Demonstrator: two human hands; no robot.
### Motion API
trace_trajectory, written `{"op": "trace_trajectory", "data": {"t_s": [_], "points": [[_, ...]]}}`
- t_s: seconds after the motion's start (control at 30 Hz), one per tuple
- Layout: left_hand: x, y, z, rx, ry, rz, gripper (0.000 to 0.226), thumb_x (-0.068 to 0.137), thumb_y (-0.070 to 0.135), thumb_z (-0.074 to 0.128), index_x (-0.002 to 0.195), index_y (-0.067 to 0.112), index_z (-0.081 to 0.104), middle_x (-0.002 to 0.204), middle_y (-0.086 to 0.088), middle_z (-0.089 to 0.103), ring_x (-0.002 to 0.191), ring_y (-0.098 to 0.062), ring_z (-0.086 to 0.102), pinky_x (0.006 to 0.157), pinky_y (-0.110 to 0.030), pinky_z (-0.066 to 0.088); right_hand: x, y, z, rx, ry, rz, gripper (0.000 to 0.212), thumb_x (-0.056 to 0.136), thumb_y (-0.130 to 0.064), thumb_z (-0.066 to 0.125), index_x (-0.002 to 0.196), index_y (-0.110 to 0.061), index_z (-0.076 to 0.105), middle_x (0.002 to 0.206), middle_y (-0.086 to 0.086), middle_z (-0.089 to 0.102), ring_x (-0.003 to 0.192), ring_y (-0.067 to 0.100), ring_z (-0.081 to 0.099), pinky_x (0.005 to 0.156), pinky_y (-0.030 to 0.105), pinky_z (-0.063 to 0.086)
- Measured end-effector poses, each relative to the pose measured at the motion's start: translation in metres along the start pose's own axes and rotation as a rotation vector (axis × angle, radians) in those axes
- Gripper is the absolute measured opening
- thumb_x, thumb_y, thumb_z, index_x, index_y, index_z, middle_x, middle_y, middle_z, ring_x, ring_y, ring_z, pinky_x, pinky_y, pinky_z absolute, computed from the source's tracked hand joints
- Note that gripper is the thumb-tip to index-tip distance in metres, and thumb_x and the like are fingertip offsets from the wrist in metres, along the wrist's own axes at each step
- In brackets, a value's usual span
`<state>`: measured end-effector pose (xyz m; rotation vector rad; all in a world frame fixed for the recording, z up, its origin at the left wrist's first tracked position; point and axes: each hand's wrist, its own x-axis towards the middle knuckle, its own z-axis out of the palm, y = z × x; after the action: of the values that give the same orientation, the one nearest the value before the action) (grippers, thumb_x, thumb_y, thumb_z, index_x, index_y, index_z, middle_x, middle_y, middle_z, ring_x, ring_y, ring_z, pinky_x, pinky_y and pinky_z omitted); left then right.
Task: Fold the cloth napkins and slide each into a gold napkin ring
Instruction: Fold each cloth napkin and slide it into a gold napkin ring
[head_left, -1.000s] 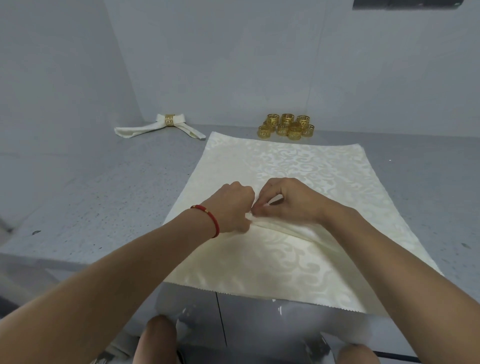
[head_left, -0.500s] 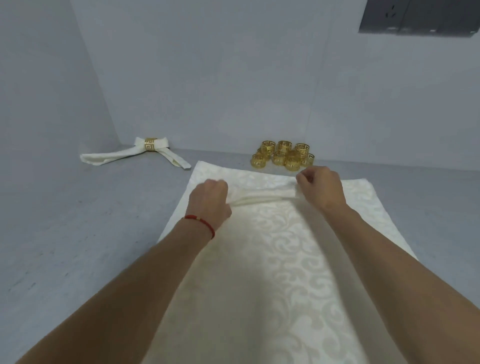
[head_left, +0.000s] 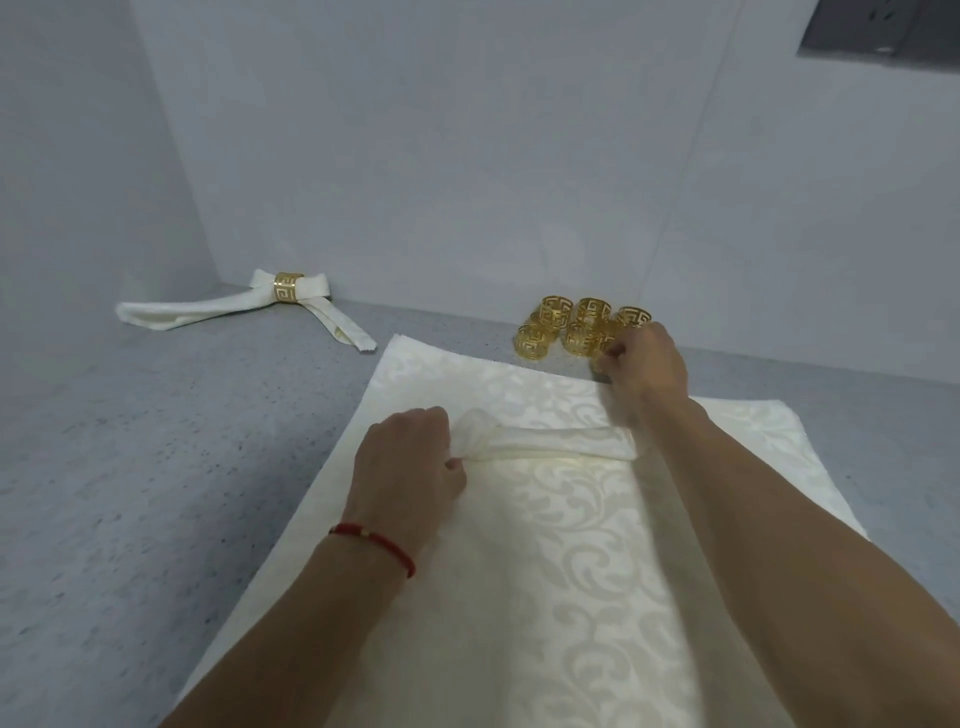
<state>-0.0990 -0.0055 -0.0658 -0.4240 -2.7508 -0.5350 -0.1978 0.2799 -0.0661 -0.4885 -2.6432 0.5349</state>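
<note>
Right hand (head_left: 641, 364) has left the napkin (head_left: 545, 545) for the gold rings (head_left: 576, 327) (fingers hidden); left hand (head_left: 410, 462) pinches its gathered fold.

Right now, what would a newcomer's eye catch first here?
The cream napkin spread across the grey table, with the left hand pinching its gathered fold at centre. Behind it, the right hand reaches into the gold napkin rings by the wall. Far left lies a finished ringed napkin.

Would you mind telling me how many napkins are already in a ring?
1: the finished napkin lies at the far left by the wall; the spread napkin is still ringless.
</note>
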Motion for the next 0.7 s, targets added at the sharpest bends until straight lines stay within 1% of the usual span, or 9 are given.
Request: {"op": "trace_trajectory", "data": {"t_s": [0.1, 0.17, 0.23, 0.3, 0.37, 0.4, 0.5, 0.57, 0.7], "points": [[-0.001, -0.001, -0.002, -0.040, 0.014, 0.002, 0.022, 0.083, 0.025, 0.064, 0.079, 0.017, 0.045, 0.079, 0.002, 0.052, 0.081, -0.023, 0.056, 0.072, -0.031, 0.043, -0.019, -0.007, -0.025, 0.302, -0.046, -0.033, 0.027, 0.086, -0.016, 0.073, 0.061, -0.023, 0.067, 0.075, -0.003, 0.067, 0.068, 0.010, 0.059, 0.061, 0.021, 0.043], [-0.002, -0.002, -0.003, -0.072, 0.025, 0.012, 0.024, 0.080, 0.022, 0.068, 0.077, 0.016, 0.045, 0.076, 0.001, 0.051, 0.080, -0.025, 0.056, 0.072, -0.034, 0.043, -0.040, -0.007, -0.048, 0.498, -0.051, 0.000, 0.017, 0.088, -0.024, 0.077, 0.072, -0.022, 0.073, 0.085, -0.003, 0.074, 0.079, 0.012, 0.065, 0.072, 0.025, 0.049], [-0.004, -0.003, -0.005, -0.106, 0.055, 0.006, 0.026, 0.077, 0.019, 0.072, 0.073, 0.015, 0.046, 0.071, 0.001, 0.051, 0.074, -0.026, 0.055, 0.069, -0.035, 0.043, -0.071, 0.000, -0.071, 0.765, -0.023, 0.099, 0.013, 0.090, -0.027, 0.076, 0.084, -0.016, 0.075, 0.094, 0.004, 0.077, 0.085, 0.015, 0.069, 0.075, 0.033, 0.054], [-0.005, -0.006, -0.007, -0.131, 0.126, -0.003, 0.028, 0.074, 0.015, 0.076, 0.070, 0.014, 0.047, 0.066, 0.002, 0.048, 0.063, -0.022, 0.049, 0.060, -0.031, 0.035, -0.103, 0.013, -0.081, 0.959, 0.065, 0.195, 0.015, 0.092, -0.026, 0.075, 0.090, -0.011, 0.074, 0.095, 0.008, 0.077, 0.088, 0.016, 0.072, 0.077, 0.035, 0.056], [-0.008, -0.011, -0.010, -0.167, 0.206, 0.010, 0.031, 0.070, 0.011, 0.079, 0.066, 0.013, 0.048, 0.061, 0.003, 0.046, 0.055, -0.018, 0.041, 0.052, -0.027, 0.026, -0.135, 0.028, -0.084, 1.032, 0.123, 0.265, 0.017, 0.090, -0.027, 0.076, 0.089, -0.010, 0.074, 0.091, 0.001, 0.078, 0.089, 0.011, 0.073, 0.086, 0.034, 0.055], [-0.009, -0.013, -0.011, -0.173, 0.233, 0.015, 0.032, 0.068, 0.010, 0.081, 0.065, 0.013, 0.049, 0.060, 0.003, 0.046, 0.053, -0.017, 0.040, 0.050, -0.026, 0.025, -0.144, 0.032, -0.083, 1.100, 0.093, 0.290, 0.017, 0.090, -0.024, 0.076, 0.090, -0.007, 0.074, 0.093, 0.000, 0.078, 0.093, 0.011, 0.074, 0.092, 0.034, 0.053], [-0.009, -0.016, -0.012, -0.175, 0.245, -0.007, 0.035, 0.068, 0.009, 0.081, 0.064, 0.014, 0.047, 0.060, 0.004, 0.046, 0.054, -0.019, 0.043, 0.055, -0.027, 0.028, -0.155, 0.034, -0.079, 1.362, -0.018, 0.337, 0.018, 0.092, -0.009, 0.071, 0.101, 0.007, 0.069, 0.108, 0.017, 0.076, 0.108, 0.024, 0.073, 0.106, 0.037, 0.049], [-0.008, -0.016, -0.012, -0.167, 0.252, -0.010, 0.036, 0.068, 0.009, 0.081, 0.063, 0.016, 0.045, 0.059, 0.006, 0.044, 0.054, -0.018, 0.043, 0.055, -0.027, 0.028, -0.154, 0.028, -0.077, 1.396, -0.052, 0.324, 0.017, 0.091, -0.006, 0.070, 0.101, 0.008, 0.068, 0.109, 0.022, 0.075, 0.107, 0.027, 0.072, 0.106, 0.037, 0.050], [-0.008, -0.018, -0.010, -0.158, 0.257, 0.019, 0.035, 0.067, 0.007, 0.081, 0.062, 0.014, 0.047, 0.057, 0.006, 0.044, 0.051, -0.016, 0.041, 0.049, -0.023, 0.027, -0.156, 0.023, -0.070, 1.356, -0.136, 0.277, 0.007, 0.090, -0.005, 0.071, 0.087, 0.001, 0.071, 0.101, 0.018, 0.076, 0.099, 0.026, 0.072, 0.092, 0.032, 0.058]]}}
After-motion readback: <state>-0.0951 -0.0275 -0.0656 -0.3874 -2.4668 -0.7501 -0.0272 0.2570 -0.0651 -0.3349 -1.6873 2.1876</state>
